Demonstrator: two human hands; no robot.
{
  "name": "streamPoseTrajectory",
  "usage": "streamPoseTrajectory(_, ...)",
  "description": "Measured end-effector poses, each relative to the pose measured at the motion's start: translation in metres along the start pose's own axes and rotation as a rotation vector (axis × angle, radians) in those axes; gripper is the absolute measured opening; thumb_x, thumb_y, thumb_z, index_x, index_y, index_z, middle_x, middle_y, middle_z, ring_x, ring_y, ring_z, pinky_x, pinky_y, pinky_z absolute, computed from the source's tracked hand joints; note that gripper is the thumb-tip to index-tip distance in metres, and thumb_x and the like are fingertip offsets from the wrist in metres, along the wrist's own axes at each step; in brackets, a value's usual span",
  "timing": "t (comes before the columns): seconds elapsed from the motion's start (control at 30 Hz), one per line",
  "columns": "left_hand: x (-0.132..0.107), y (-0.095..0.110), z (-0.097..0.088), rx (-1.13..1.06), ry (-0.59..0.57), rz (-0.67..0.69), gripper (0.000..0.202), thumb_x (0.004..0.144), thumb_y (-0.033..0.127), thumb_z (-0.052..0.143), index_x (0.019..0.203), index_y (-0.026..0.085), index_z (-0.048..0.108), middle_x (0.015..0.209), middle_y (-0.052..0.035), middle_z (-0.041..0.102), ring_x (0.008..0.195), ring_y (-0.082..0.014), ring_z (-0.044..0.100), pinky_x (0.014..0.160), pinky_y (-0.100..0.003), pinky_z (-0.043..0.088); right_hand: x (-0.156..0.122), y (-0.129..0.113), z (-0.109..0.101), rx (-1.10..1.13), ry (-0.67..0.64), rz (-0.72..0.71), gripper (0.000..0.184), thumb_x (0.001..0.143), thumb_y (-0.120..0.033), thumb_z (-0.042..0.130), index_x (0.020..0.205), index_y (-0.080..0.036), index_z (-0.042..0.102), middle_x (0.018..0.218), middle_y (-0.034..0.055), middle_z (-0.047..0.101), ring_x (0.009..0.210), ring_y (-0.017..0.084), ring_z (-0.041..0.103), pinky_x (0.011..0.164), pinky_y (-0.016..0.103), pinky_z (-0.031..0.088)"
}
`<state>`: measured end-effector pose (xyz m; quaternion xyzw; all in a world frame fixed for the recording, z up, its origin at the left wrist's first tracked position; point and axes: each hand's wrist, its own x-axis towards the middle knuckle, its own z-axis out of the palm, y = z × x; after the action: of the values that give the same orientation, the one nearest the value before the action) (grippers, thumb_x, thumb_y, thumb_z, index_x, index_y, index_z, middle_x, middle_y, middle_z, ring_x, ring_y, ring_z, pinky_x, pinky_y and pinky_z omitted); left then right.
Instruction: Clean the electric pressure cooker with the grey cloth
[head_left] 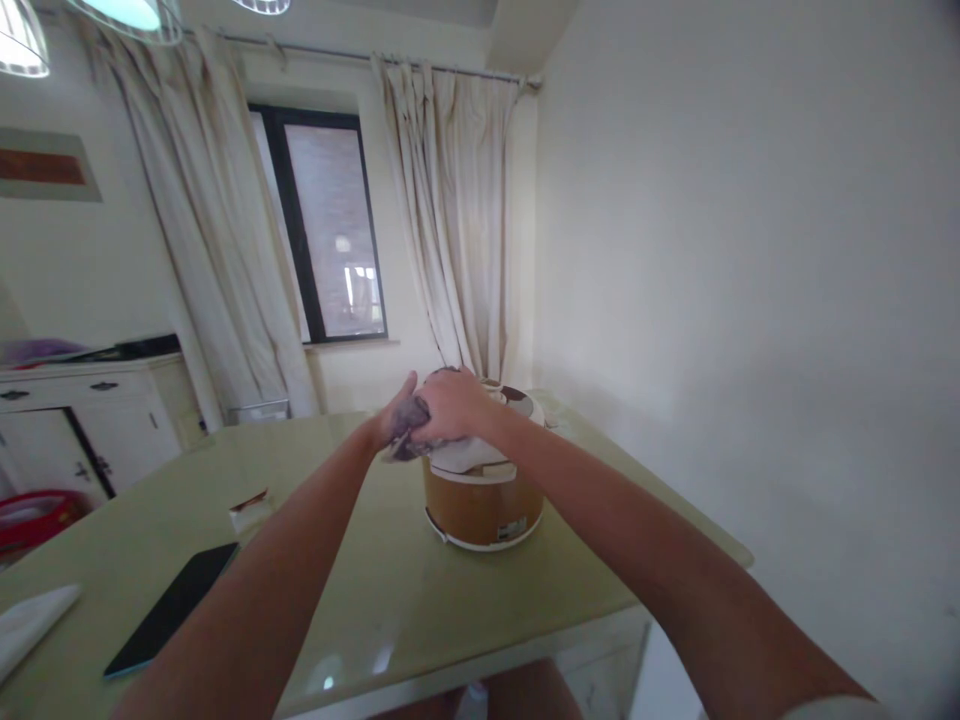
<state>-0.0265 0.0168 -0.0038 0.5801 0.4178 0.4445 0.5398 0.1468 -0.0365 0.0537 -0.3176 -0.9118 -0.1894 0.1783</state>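
Observation:
A crumpled grey cloth [409,420] is bunched between my two hands, just beyond the left side of a rice cooker. My left hand [385,424] presses against the cloth from the left with its thumb raised; its other fingers are mostly hidden behind the cloth. My right hand [456,402] is closed over the cloth from the right, and its wrist hides part of the cooker's lid. The rice cooker [480,505], with a brown-gold body and a white top and base rim, stands upright on the green table [367,570].
A black tablet [174,608] lies at the left of the table, with a small open box [251,510] behind it. White paper [34,620] rests at the left edge. A plain wall [735,300] borders the right side. A white cabinet [112,420] stands at the far left.

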Motion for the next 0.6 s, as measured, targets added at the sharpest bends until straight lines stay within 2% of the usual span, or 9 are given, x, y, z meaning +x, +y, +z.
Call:
streamPoseTrajectory(0.03,0.0,0.001,0.001,-0.01,0.008,0.015,0.084,0.096,0.085,0.033,0.116,0.015,0.075,0.098,-0.0117,0.083,0.102,-0.0311,0.077,0.093,-0.045,0.062,0.009,0.012,-0.001,-0.01,-0.007,0.091,0.055,0.081,-0.064,0.075,0.109,-0.017,0.08,0.11,0.0154,0.079,0.103,0.035,0.072,0.094,0.046,0.049)
streamPoseTrajectory(0.1,-0.002,0.002,0.002,-0.002,0.014,0.061,0.084,0.097,0.085,0.03,0.124,0.018,0.072,0.105,-0.01,0.083,0.104,-0.0302,0.077,0.092,-0.045,0.062,0.019,0.033,-0.001,-0.022,-0.02,0.186,0.056,0.081,-0.064,0.074,0.111,-0.016,0.079,0.111,0.0173,0.08,0.103,0.035,0.074,0.091,0.044,0.05)
streamPoseTrajectory(0.2,-0.004,0.0,0.003,0.029,0.012,0.043,0.093,0.093,0.091,0.025,0.125,0.017,0.073,0.106,-0.0109,0.083,0.101,-0.0296,0.078,0.09,-0.042,0.061,0.014,0.046,0.005,0.003,0.004,0.177,0.056,0.083,-0.066,0.072,0.108,-0.017,0.08,0.109,0.015,0.08,0.103,0.033,0.073,0.088,0.04,0.049)
streamPoseTrajectory(0.3,-0.006,-0.001,0.005,0.064,-0.025,-0.013,0.101,0.09,0.094,0.021,0.117,0.014,0.076,0.099,-0.014,0.082,0.095,-0.0305,0.078,0.086,-0.04,0.061,-0.005,0.041,0.004,0.043,0.053,0.132,0.053,0.088,-0.068,0.069,0.108,-0.02,0.08,0.105,0.0106,0.079,0.102,0.03,0.072,0.087,0.037,0.047)
streamPoseTrajectory(0.37,-0.006,0.0,0.007,0.094,-0.024,-0.024,0.1,0.09,0.094,0.022,0.112,0.013,0.077,0.093,-0.0136,0.082,0.093,-0.0299,0.077,0.085,-0.039,0.06,-0.018,0.031,0.0,0.029,0.058,0.034,0.053,0.085,-0.068,0.073,0.111,-0.021,0.079,0.105,0.0086,0.078,0.103,0.029,0.07,0.089,0.037,0.045)
streamPoseTrajectory(0.47,-0.007,0.002,0.008,0.16,0.032,0.002,0.094,0.09,0.094,0.03,0.105,0.015,0.078,0.084,-0.0088,0.08,0.09,-0.0277,0.075,0.087,-0.037,0.058,-0.032,0.007,-0.003,-0.021,0.03,-0.231,0.056,0.08,-0.068,0.079,0.109,-0.02,0.079,0.105,0.0092,0.077,0.103,0.03,0.067,0.097,0.042,0.041)
streamPoseTrajectory(0.53,-0.008,0.002,0.008,0.212,0.036,0.021,0.092,0.087,0.096,0.036,0.104,0.015,0.079,0.083,-0.0075,0.079,0.093,-0.0273,0.074,0.091,-0.036,0.057,-0.042,-0.008,0.002,-0.028,0.017,-0.425,0.053,0.08,-0.066,0.079,0.105,-0.019,0.078,0.104,0.0101,0.076,0.103,0.03,0.065,0.1,0.046,0.038)
streamPoseTrajectory(0.6,-0.009,0.001,0.007,0.252,0.022,0.044,0.095,0.084,0.097,0.039,0.106,0.015,0.08,0.089,-0.0087,0.08,0.101,-0.0279,0.073,0.094,-0.035,0.055,-0.053,-0.012,0.012,0.016,0.041,-0.526,0.05,0.08,-0.063,0.079,0.105,-0.02,0.077,0.104,0.0098,0.075,0.103,0.03,0.063,0.102,0.048,0.036)
